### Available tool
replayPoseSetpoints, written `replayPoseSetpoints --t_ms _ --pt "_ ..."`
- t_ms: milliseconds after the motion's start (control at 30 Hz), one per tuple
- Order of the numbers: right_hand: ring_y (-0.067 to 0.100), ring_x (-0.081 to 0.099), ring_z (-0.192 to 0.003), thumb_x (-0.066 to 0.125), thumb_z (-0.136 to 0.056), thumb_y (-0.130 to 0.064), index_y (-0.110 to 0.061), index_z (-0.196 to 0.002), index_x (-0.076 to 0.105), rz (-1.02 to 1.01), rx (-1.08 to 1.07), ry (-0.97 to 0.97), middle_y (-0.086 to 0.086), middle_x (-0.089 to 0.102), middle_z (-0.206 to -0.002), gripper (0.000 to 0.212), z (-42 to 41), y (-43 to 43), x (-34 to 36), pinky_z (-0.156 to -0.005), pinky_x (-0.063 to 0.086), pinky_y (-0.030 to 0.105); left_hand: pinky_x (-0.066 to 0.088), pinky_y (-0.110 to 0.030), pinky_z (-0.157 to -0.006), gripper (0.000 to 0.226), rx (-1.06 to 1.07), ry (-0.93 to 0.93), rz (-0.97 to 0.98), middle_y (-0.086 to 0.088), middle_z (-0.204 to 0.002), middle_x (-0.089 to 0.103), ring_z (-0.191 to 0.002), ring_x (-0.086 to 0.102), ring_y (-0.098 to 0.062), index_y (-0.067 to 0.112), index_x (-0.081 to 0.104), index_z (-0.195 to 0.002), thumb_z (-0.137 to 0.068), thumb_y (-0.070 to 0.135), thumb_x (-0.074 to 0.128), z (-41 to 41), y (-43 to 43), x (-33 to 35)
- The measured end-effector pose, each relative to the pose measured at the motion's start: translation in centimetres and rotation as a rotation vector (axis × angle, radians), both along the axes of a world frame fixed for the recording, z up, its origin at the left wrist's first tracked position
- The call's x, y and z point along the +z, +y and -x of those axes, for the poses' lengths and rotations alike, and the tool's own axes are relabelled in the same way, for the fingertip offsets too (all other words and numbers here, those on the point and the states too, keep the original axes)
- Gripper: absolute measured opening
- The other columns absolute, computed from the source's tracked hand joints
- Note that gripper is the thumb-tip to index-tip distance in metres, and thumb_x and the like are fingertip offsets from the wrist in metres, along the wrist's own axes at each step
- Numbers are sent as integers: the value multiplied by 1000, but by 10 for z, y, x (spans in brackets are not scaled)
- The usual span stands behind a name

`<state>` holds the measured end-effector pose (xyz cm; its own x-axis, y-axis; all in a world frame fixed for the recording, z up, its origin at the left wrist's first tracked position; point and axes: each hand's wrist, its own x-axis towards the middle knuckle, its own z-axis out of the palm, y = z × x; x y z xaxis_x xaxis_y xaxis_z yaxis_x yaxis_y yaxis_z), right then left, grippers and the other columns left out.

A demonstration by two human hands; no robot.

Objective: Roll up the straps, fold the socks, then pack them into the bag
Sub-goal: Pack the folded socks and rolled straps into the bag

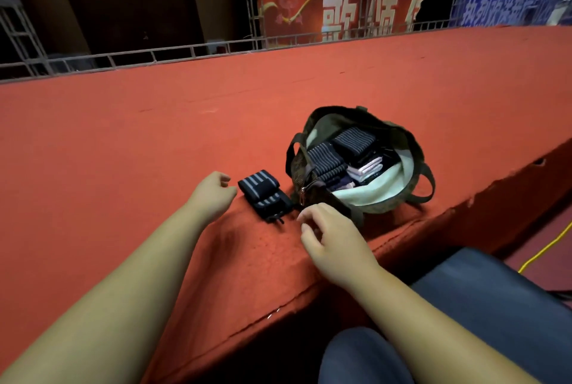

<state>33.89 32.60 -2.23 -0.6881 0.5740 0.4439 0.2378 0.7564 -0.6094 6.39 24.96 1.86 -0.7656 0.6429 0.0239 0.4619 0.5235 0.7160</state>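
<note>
Left hand [213, 192] sits centre-left, fingers loosely curled, holding nothing, just beside a rolled strap [263, 195]. That's dark ribbed elastic with grey stripes, lying near the front edge of the red felt platform [123, 151], which has plenty of room toward the upper left. Right hand [328, 235] hovers lower centre, also loosely curled and empty, by the round olive bag [387, 205]. More straps [325, 158] and folded socks [365, 167] sit inside.

red banner [340, 12] reading 歌颂, blue banner [510, 7] reading 热烈欢送
</note>
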Motion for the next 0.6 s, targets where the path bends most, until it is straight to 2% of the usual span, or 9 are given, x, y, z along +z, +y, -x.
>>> replayPoseSetpoints --t_ms 67,133,200,267,333,433,500,600 --pt "5 62 -102 55 -96 -31 -31 -110 64 23 30 -100 -15 61 -107 16 10 2 -17 -94 53 36 43 -31 -106 46 12 -33 -8 -15 -145 63 -132 59 -28 4 58 -144 -100 18 64 1 0 -8" --pt "8 62 -103 56 -95 -30 -30 -109 65 38 17 -172 -14 61 -107 17 16 6 -34 -96 53 40 44 -31 -103 50 5 -60 -14 -15 -143 63 -129 61 -29 4 55 -146 -101 22 65 0 5 -15" --pt "11 61 -103 59 -93 -23 -28 -107 65 21 -30 -177 -12 61 -104 16 19 10 -51 -97 52 41 50 -33 -92 55 12 -106 -37 -13 -130 66 -116 69 -33 3 50 -149 -102 28 64 -1 15 -23" --pt "13 61 -100 60 -90 -24 -29 -104 64 -5 -93 -163 -12 60 -102 16 20 9 -61 -93 52 39 56 -35 -84 61 31 -193 -72 -8 -109 66 -101 74 -34 0 47 -148 -102 36 64 1 25 -31" --pt "13 61 -98 59 -88 -29 -30 -102 63 -18 -121 -173 -12 59 -100 15 22 9 -64 -88 52 38 62 -42 -82 61 48 -331 -113 -13 -101 67 -91 75 -30 0 49 -138 -101 47 63 3 35 -40" --pt "14 61 -96 60 -86 -32 -31 -101 61 -34 -130 -191 -12 57 -100 15 24 11 -67 -87 53 39 65 -44 -80 52 59 -444 -166 -17 -113 69 -96 75 -28 14 43 -126 -100 53 65 5 48 -52" --pt "15 60 -96 61 -86 -33 -31 -101 60 -50 -130 -189 -12 57 -99 16 24 12 -70 -86 53 40 63 -37 -71 53 56 -470 -219 -13 -122 70 -96 74 -25 9 53 -130 -99 49 69 6 56 -60" --pt "15 60 -95 61 -86 -34 -31 -101 59 -67 -135 -196 -12 56 -99 16 25 13 -72 -85 53 41 55 -26 -61 57 53 -507 -268 -11 -121 73 -82 70 -17 9 61 -136 -93 42 79 10 62 -67"
